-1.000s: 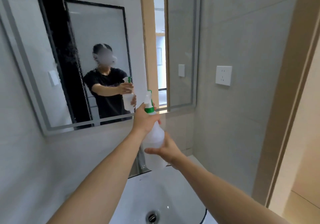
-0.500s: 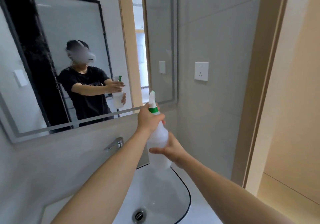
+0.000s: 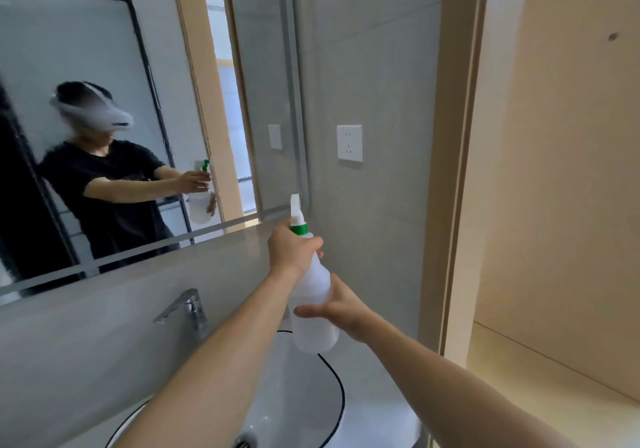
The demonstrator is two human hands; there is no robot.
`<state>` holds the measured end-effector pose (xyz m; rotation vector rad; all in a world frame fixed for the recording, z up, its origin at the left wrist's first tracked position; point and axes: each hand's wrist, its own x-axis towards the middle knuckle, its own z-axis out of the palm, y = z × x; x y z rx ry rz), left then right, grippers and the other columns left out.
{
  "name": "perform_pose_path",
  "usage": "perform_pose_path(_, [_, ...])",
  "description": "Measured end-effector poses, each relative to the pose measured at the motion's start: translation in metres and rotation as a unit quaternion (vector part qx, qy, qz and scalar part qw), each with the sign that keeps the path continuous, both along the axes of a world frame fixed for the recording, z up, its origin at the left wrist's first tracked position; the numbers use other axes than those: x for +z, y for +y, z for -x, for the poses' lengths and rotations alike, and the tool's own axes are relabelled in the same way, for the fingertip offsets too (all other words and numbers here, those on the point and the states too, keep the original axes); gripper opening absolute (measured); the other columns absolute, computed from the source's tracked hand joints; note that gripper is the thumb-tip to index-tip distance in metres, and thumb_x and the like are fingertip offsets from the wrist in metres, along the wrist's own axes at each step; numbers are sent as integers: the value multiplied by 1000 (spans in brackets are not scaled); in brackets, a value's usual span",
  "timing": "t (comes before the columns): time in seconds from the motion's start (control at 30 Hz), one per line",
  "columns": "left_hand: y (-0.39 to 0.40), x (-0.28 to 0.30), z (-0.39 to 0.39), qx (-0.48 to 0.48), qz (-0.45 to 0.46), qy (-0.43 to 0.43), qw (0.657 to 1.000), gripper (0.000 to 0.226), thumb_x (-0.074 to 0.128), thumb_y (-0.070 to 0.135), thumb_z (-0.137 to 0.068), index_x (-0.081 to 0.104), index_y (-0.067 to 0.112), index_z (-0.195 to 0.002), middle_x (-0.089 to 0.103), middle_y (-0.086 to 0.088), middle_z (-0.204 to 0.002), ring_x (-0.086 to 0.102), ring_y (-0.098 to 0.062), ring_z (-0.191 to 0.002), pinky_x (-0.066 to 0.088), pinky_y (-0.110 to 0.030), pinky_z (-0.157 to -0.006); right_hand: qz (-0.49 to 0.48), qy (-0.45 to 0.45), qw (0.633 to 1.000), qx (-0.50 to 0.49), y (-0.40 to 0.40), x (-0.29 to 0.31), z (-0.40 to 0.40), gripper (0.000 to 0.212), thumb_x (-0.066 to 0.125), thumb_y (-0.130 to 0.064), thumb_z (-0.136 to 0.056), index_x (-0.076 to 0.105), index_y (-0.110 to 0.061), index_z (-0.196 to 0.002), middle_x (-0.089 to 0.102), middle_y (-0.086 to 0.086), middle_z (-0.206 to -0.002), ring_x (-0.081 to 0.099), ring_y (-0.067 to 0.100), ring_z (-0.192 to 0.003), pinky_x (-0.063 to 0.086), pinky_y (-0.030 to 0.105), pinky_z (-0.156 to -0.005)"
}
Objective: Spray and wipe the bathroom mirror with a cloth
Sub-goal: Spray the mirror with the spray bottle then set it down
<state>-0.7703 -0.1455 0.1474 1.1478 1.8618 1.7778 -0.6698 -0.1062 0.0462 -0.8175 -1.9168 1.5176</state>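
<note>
A translucent white spray bottle [image 3: 311,285] with a green collar and white nozzle is held upright in front of the wall, just below the mirror's lower right corner. My left hand [image 3: 289,248] is wrapped around its neck at the trigger. My right hand [image 3: 337,304] cups the bottle's body from the right. The large wall mirror [image 3: 104,67] fills the upper left and reflects a person in a black shirt holding the same bottle. Its nozzle points up toward the mirror's right edge. No cloth is in view.
A white basin [image 3: 311,395] with a dark rim sits below my arms, its drain at the bottom edge. A chrome faucet [image 3: 183,305] stands on the left behind it. A white wall socket [image 3: 349,143] is on the grey wall. A beige door frame [image 3: 457,170] runs down the right.
The view has swung to the right and down, so the mirror sits further left and the faucet has come into sight. Both hands keep the same hold on the bottle.
</note>
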Motion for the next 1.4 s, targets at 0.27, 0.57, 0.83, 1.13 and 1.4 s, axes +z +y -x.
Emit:
perform_pose_path(0.27, [8,2,-5,9,-10,25,1000,21,69,2,-75,60,7,-92,61,0,-74,68,-21,-55,57,-29,-61,-11,9,1000,22,9,7,-7,83,92,-26,-61,53,-28,-134,70,2,-124,66,24,-117,49,55,-106])
perform_pose_path(0.57, [20,6,-2,41,-57,53,996,27,70,3,-67,52,21,-74,60,2,-71,70,-31,-75,58,-38,-69,-55,-32,997,-54,18,13,-3,91,92,-49,-49,52,-36,-129,69,-8,-121,65,18,-113,53,49,-100])
perform_pose_path(0.83, [44,-19,-8,-82,-43,119,989,43,81,32,-67,50,26,-95,55,-4,-94,57,-20,-84,47,-32,-77,-78,-78,987,-118,37,4,-30,86,87,-53,-43,59,-32,-122,70,-9,-111,66,15,-104,57,40,-89])
perform_pose_path(1.13, [49,-107,-17,-143,114,-97,978,70,28,75,-91,58,26,-132,60,1,-136,56,-16,-123,43,-40,-108,-31,-60,990,-127,66,-34,-58,67,95,-21,-59,62,-33,-116,73,-9,-105,69,12,-97,55,27,-78])
perform_pose_path(1.4, [79,-170,-25,-151,277,-317,894,69,25,65,-98,49,18,-142,59,-10,-138,56,-32,-125,41,-51,-111,7,-138,984,-116,91,-105,-70,89,94,-38,-45,59,-27,-126,70,-5,-113,65,19,-107,54,42,-96])
